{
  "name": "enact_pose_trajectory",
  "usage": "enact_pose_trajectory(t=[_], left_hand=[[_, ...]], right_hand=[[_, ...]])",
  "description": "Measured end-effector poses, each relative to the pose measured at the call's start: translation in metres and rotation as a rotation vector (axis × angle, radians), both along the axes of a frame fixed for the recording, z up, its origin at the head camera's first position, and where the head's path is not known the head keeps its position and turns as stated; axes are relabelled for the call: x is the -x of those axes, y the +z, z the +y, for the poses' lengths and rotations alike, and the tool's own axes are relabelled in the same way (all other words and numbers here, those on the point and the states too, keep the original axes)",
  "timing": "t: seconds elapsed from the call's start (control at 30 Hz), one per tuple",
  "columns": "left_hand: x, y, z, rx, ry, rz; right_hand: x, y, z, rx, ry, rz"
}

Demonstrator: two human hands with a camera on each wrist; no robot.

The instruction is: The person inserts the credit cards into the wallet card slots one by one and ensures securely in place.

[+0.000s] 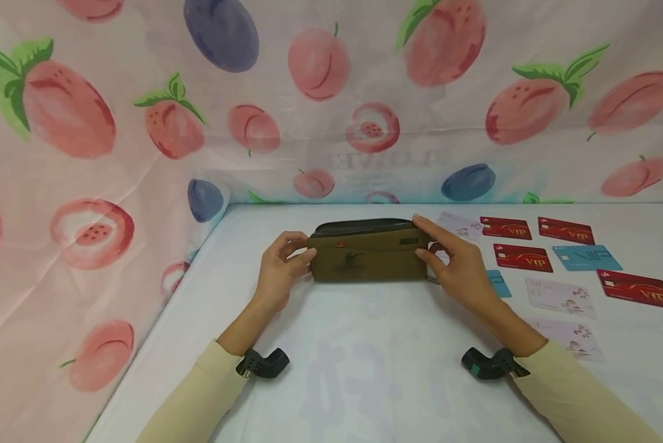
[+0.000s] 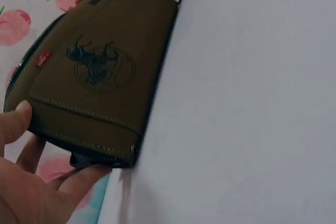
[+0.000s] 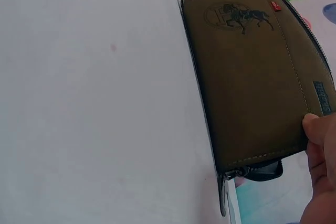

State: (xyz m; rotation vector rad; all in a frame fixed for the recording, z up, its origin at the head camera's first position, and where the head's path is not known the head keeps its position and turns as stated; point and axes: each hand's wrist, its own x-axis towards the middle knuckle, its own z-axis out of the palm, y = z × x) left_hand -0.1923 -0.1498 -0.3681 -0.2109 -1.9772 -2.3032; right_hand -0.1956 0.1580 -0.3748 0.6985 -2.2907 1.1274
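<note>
An olive-brown zip wallet (image 1: pixel 370 258) stands upright on its long edge on the white table, its zipped top edge parted. Its front bears a dark horse emblem (image 2: pixel 100 66) and a small red tag (image 3: pixel 275 6). At the wallet's left end, my left hand (image 1: pixel 278 271) pinches it, thumb on the front face and fingers behind and below. The right end is gripped by my right hand (image 1: pixel 458 261), thumb on the front and a finger over the top corner. A zip pull (image 3: pixel 224 195) hangs at the lower right end. The wallet's inside is hidden.
Several cards lie on the right: red VIP cards (image 1: pixel 522 258), a blue card (image 1: pixel 586 258) and pale flowered cards (image 1: pixel 561 296). Some are partly covered by my right hand and arm. A fruit-printed cloth (image 1: pixel 314 111) rises behind the table and along its left side.
</note>
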Motion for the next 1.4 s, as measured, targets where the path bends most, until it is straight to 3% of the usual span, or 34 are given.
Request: enact_pose_trajectory(t=[0.1, 0.3, 0.47, 0.6, 0.87, 1.23, 1.4], left_hand=[[0.002, -0.004, -0.003, -0.011, -0.048, 0.034], [0.003, -0.005, -0.01, 0.018, -0.1, 0.063], [0.003, 0.0, -0.01, 0.112, -0.053, 0.088], [0.001, 0.003, -0.006, 0.187, 0.003, 0.091], [-0.002, 0.004, -0.004, 0.194, 0.033, 0.091], [-0.001, 0.006, -0.006, 0.226, 0.035, 0.069], [-0.001, 0.006, -0.008, 0.276, 0.024, 0.085]], right_hand=[[0.0, 0.0, 0.001, 0.036, -0.022, -0.02], [-0.003, 0.002, 0.004, 0.126, -0.067, -0.174], [-0.004, 0.005, 0.003, 0.212, -0.074, -0.191], [-0.006, 0.007, 0.003, 0.223, -0.085, -0.187], [-0.009, 0.018, 0.004, 0.305, -0.033, -0.198], [-0.01, 0.027, 0.01, 0.118, -0.082, -0.25], [-0.01, 0.029, 0.01, 0.027, -0.007, -0.219]])
